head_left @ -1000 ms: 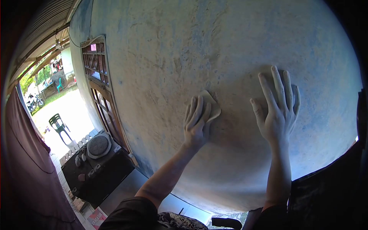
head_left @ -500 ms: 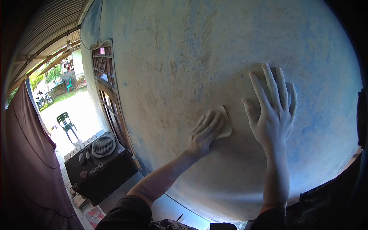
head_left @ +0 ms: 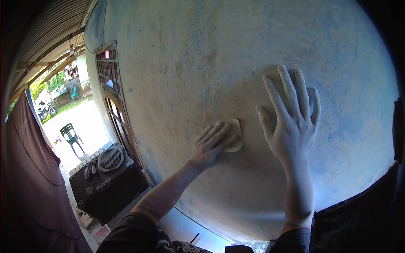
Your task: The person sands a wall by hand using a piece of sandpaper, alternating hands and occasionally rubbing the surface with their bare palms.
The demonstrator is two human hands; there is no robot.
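Note:
A worn wall [head_left: 164, 88], pale blue with brownish smears and rough patches, fills most of the head view. My left hand [head_left: 211, 144] presses a beige sheet of sandpaper [head_left: 236, 128] against it, fingers together over the sheet. The sheet's right part shows beyond my fingertips; the rest is hidden under the hand. Higher and to the right, my right hand [head_left: 292, 126] lies flat on the wall with its fingers spread, holding nothing. Pale dust coats both hands.
Below left stands a black box [head_left: 112, 192] with a round mesh grille [head_left: 111, 159] and small pieces on top. Beyond are a barred window [head_left: 109, 69], a dark green chair [head_left: 71, 135] outside and a maroon curtain [head_left: 36, 168] at far left.
My left hand has shifted slightly left in view with the sandpaper, which now lies flatter on the wall. My right hand stays spread; the whole view has also shifted a little.

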